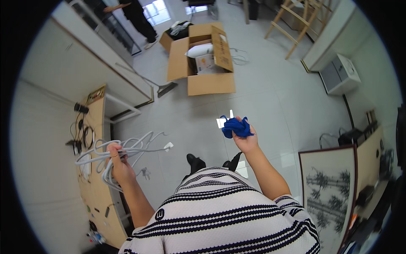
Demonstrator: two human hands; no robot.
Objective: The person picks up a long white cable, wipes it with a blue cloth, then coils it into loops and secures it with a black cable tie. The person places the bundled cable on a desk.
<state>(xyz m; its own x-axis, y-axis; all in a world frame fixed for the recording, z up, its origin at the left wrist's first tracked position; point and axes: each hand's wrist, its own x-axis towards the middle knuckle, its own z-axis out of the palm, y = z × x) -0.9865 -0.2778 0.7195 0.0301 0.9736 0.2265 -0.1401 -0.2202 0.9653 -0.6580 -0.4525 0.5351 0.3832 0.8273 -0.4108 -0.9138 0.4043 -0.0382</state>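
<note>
My left hand grips a loosely coiled grey cable. The coil sticks out on both sides of my fist, and a power plug dangles from it near my wrist. A small white tag or connector sits at the cable's far right end. In my right hand is a crumpled blue cloth, held palm up over the tiled floor. Both hands are well apart, in front of my body.
An open cardboard box stands ahead with a white object and a printed carton inside. A broom lies left of it. Desks with cables line the left; a framed painting leans right. Another person stands far left by a wooden ladder-like frame's opposite side.
</note>
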